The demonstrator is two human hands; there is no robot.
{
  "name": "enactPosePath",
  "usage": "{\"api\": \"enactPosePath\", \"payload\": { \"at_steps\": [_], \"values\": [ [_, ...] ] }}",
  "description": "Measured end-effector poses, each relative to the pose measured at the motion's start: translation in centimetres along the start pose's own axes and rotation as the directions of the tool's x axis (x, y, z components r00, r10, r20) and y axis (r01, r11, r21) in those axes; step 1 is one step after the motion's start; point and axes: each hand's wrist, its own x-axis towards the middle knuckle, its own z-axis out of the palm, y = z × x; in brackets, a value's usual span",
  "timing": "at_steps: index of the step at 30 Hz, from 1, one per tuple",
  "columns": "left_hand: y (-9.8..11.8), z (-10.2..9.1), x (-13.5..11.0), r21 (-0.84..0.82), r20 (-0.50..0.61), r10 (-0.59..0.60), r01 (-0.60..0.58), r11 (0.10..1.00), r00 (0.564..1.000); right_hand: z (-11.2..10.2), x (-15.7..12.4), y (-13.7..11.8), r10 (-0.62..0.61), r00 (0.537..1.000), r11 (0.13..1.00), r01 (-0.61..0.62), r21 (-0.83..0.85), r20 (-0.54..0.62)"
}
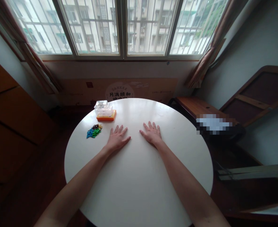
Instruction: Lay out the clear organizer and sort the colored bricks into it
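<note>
My left hand lies palm down on the round white table, its fingers spread and nothing in it. Also flat on the tabletop, my right hand has its fingers apart and holds nothing. A gap separates the two hands. Left of my left hand is a pile of small pieces in blue, green, yellow and dark colours, too small to name. Just behind the pile stand stacked clear plastic boxes on an orange box. Neither hand touches these things.
Beyond the table, a large printed cardboard panel leans under the barred window. To the right stands a brown wooden bench with a blurred-out pale item on it. An orange-brown cabinet is at the left.
</note>
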Motion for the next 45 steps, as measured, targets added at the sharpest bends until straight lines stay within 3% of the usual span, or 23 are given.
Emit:
{"api": "enactPosePath", "payload": {
  "at_steps": [20, 33, 45],
  "values": [
    [0.3, 0.1, -1.1, 0.030, -0.046, 0.013, -0.012, 0.999, 0.999, 0.5, -1.8, -0.1, -0.027, 0.997, 1.000, 0.027, 0.009, -0.068],
    [0.4, -0.1, -0.6, 0.042, -0.046, 0.014, -0.012, 0.999, 0.999, 0.0, -1.3, -0.3, -0.002, 1.000, 1.000, 0.002, -0.017, -0.009],
    [0.5, 0.1, -0.4, 0.043, -0.083, 0.013, -0.010, 0.999, 0.996, 0.4, -1.1, -0.1, -0.013, 0.998, 1.000, 0.011, -0.028, -0.062]
  ]
}}
